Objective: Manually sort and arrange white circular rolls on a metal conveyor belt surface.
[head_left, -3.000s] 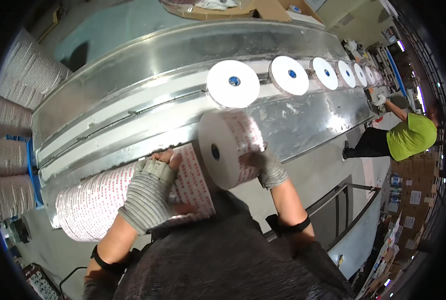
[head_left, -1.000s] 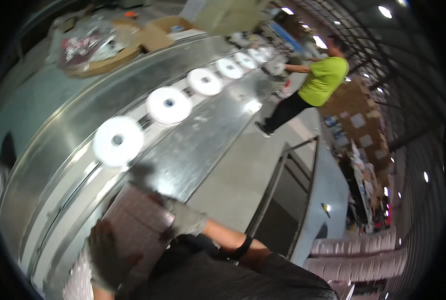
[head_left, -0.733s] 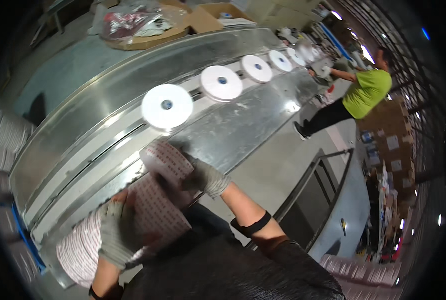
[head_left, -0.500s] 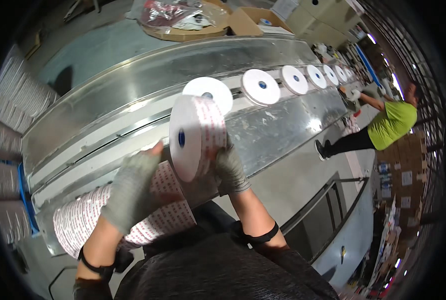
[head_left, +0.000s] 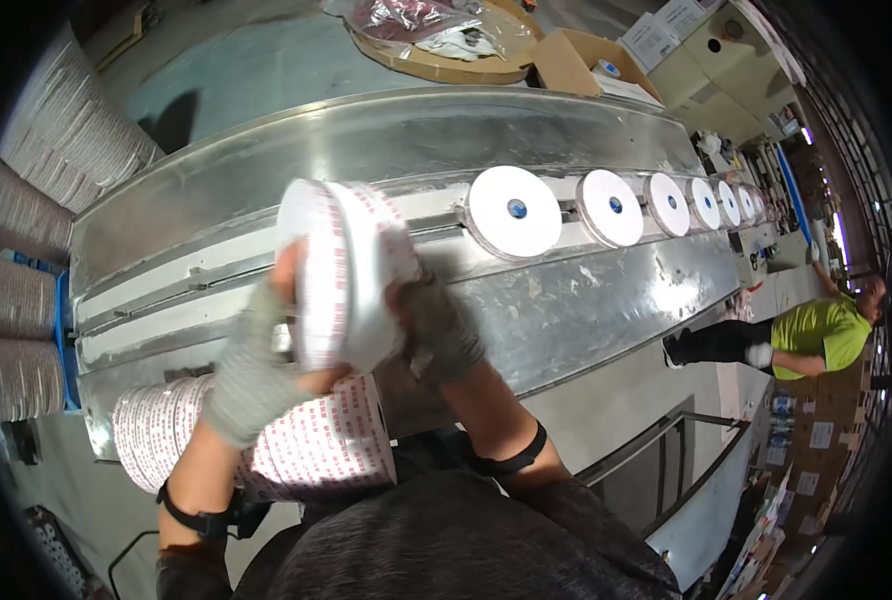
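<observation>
Two wide, flat rolls of white tape with red print on their edges stand upright side by side between my gloved hands, smeared by motion. My left hand (head_left: 251,365) is closed on the left roll (head_left: 323,290), with the thumb on its near side. On the right, my right hand (head_left: 438,325) grips the other roll (head_left: 371,300) by its rim; its fingers are partly blurred. Under my left forearm lies a long row of similar tape rolls (head_left: 316,440) on edge. Beyond my hands, a line of tape rolls (head_left: 516,210) with blue centres lies flat along the conveyor.
A metal-sided conveyor (head_left: 606,310) runs from left to far right. Stacked rolls (head_left: 31,290) stand at the left. Behind the conveyor is an open cardboard box (head_left: 576,65). A co-worker in a bright green shirt (head_left: 816,335) stands at the right near a metal-framed table (head_left: 706,510).
The view has shifted, and the flat rolls appear farther right. Earlier my right hand held a roll upright while my left hand was over the row; now both hands grip rolls.
</observation>
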`<state>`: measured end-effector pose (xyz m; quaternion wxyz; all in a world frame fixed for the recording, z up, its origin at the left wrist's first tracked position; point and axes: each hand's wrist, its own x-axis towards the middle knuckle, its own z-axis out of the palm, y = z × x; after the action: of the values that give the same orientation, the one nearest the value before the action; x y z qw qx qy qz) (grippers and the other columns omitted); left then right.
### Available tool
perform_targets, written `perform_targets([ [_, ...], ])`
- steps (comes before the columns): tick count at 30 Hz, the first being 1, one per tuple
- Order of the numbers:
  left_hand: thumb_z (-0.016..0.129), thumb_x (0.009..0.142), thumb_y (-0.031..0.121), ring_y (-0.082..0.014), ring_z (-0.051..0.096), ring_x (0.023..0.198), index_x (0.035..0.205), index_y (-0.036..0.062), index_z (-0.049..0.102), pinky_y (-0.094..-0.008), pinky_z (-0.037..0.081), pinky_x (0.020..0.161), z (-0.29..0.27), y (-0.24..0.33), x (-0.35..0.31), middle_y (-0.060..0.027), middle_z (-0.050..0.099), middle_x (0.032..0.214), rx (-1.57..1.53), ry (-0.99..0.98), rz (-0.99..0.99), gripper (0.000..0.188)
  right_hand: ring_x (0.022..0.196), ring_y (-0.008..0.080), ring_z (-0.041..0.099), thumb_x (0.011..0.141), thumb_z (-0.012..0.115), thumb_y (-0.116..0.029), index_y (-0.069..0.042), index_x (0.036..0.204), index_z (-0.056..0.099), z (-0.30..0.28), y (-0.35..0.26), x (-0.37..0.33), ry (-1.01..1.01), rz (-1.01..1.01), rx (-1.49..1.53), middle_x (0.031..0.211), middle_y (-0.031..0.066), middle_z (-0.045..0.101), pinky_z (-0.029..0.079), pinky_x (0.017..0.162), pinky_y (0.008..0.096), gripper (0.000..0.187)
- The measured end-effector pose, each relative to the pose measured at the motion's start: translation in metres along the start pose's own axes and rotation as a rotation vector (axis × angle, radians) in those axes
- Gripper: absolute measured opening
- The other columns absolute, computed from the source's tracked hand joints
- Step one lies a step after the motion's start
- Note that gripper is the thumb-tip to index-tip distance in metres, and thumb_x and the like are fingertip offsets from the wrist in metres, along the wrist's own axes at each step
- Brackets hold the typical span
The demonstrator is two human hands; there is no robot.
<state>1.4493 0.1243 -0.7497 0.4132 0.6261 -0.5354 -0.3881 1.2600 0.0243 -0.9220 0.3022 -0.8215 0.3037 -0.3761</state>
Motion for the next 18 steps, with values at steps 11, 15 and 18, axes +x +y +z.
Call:
perform_targets([
  [11,0.087,0.064,0.014,-0.0242,0.05,0.12,0.146,0.0077,0.031,-0.0361,0.047,0.098,-0.019,-0.049,-0.033,-0.0121,0.048,0.134,-0.593,0.251,-0.194,0.1,0.125,0.0374,0.048,0.063,0.08,-0.049,-0.004,0.138,0.043,-0.013,0.024,0.036,-0.258,0.229,-0.699,0.133,0.0219,0.049,0.038,0.104,0.0439,0.095],
  [15,0.065,0.08,0.0,-0.024,0.054,0.114,0.145,0.009,0.029,-0.0371,0.05,0.093,0.009,-0.024,-0.022,-0.011,0.05,0.128,-0.745,0.174,-0.237,0.075,0.133,0.0383,0.04,0.067,0.081,-0.031,-0.001,0.14,0.038,-0.054,-0.111,0.049,-0.41,-0.085,0.049,0.144,0.024,0.038,0.036,0.108,0.0437,0.09],
  [18,0.063,0.081,-0.004,-0.0241,0.054,0.111,0.15,0.007,0.021,-0.0357,0.047,0.095,0.023,-0.021,-0.029,-0.012,0.044,0.138,-0.616,-0.041,-0.216,0.081,0.131,0.0385,0.042,0.075,0.074,-0.017,-0.003,0.146,0.026,-0.033,-0.127,0.013,-0.046,-0.163,0.005,0.143,0.0224,0.04,0.039,0.107,0.0425,0.087],
])
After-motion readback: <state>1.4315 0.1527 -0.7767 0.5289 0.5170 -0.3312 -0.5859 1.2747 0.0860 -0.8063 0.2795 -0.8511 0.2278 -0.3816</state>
